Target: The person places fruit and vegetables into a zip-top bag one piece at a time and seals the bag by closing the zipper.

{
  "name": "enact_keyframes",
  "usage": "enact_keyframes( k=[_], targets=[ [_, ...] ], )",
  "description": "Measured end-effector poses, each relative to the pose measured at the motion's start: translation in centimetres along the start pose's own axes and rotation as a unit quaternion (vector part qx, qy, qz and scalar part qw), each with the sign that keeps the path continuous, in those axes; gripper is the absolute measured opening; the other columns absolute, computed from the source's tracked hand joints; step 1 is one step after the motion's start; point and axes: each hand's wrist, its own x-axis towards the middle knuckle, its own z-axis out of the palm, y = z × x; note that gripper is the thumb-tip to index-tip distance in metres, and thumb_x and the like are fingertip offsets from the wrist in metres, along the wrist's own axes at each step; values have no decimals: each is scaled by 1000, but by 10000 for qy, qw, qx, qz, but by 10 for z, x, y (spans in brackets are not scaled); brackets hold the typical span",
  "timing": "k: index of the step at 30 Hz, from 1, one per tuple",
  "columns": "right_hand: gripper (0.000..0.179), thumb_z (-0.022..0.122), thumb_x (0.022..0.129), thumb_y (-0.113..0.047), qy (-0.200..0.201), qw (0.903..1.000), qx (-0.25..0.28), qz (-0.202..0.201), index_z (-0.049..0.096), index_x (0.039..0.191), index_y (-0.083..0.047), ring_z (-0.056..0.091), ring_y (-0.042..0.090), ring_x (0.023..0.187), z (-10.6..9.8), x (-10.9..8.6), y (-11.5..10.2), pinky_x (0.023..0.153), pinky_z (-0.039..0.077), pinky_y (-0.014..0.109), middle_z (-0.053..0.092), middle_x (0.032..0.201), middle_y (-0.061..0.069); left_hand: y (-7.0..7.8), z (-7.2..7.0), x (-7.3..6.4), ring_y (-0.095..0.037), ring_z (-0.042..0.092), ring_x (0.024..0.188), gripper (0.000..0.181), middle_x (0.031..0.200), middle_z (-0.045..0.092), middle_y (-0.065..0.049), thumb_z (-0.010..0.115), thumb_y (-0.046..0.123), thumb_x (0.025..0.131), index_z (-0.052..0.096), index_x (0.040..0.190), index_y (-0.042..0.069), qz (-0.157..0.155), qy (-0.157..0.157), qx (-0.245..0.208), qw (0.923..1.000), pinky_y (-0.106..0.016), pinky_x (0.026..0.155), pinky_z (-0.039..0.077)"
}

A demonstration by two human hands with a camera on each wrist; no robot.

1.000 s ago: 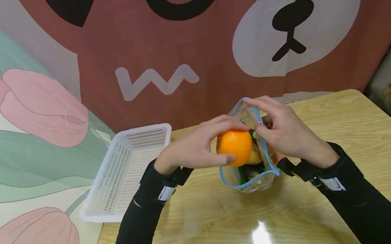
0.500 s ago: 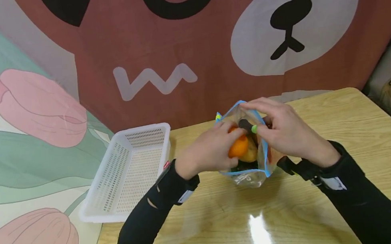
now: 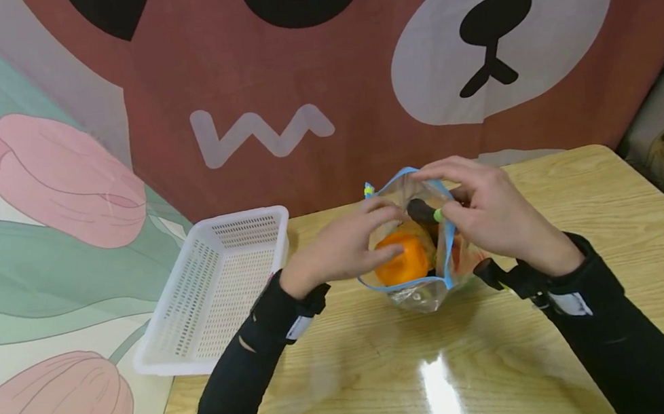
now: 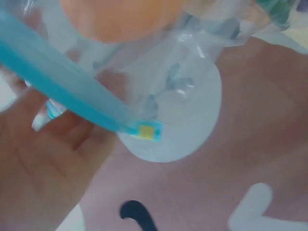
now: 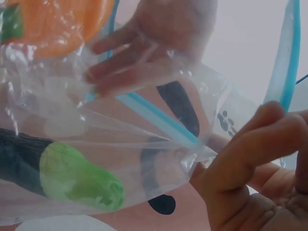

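Note:
A clear zip bag with a blue-edged mouth stands on the table, its mouth spread wide. My right hand pinches the rim at the right side. My left hand hovers over the left rim, fingers loosely extended and holding nothing. Inside the bag, a round orange-coloured fruit lies near the front left, partly behind the left thumb. A long dark vegetable with a bright green end leans toward the right hand. Other produce beneath is mostly hidden. A yellow slider sits at one end of the blue zip.
A white perforated plastic basket stands left of the bag with nothing in it. The wooden table ends at a hanging printed cloth behind the bag and basket.
The left hand lowered the orange-coloured fruit into the bag, let go of it and drew back to the left. The right hand kept its pinch on the rim.

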Motion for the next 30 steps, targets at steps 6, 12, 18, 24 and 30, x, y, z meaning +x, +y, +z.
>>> enact_keyframes(
  k=[6, 12, 18, 24, 30],
  targets=[
    [41, 44, 89, 7, 2, 9995, 206, 224, 58, 122, -12, 37, 15, 33, -5, 1, 3, 34, 33, 26, 59, 81, 7, -28, -8, 1, -18, 57, 87, 25, 100, 59, -10, 50, -6, 90, 60, 112, 0, -297, 1369, -449, 9891, -27, 74, 47],
    [32, 42, 92, 5, -71, 9986, 305, 425, 51, 120, -8, 42, 18, 39, -7, 3, 10, 38, 37, 28, 58, 101, 10, -55, 0, 11, -24, 45, 124, 57, 142, 40, -13, 51, -4, 94, 30, 146, 6, -1086, 169, -1510, 9824, -30, 92, 44],
    [33, 43, 93, 4, 50, 9962, 679, 541, 43, 125, -5, 48, 20, 44, -8, 1, 17, 44, 44, 27, 44, 128, 14, -59, 11, 12, -17, 56, 104, 19, 112, 61, -4, 63, 9, 91, 62, 110, 7, -1021, 703, -1673, 9781, -34, 89, 47],
    [35, 50, 94, 2, 526, 9950, 728, 442, 44, 128, -7, 46, 16, 46, -10, -7, 23, 46, 42, 24, 47, 128, 7, -56, 18, 7, -11, 57, 97, 6, 106, 64, -1, 61, 5, 91, 60, 88, 10, -775, 1457, -1494, 9749, -32, 85, 46],
    [39, 53, 94, 2, 699, 9967, 29, -415, 50, 132, -5, 61, 8, 73, -12, -27, 25, 63, 46, 14, 51, 125, 6, -54, 21, 3, -12, 61, 93, 19, 104, 66, -2, 56, 6, 92, 46, 77, 10, -1003, 2134, -1689, 9570, -27, 76, 47]
  ],
)
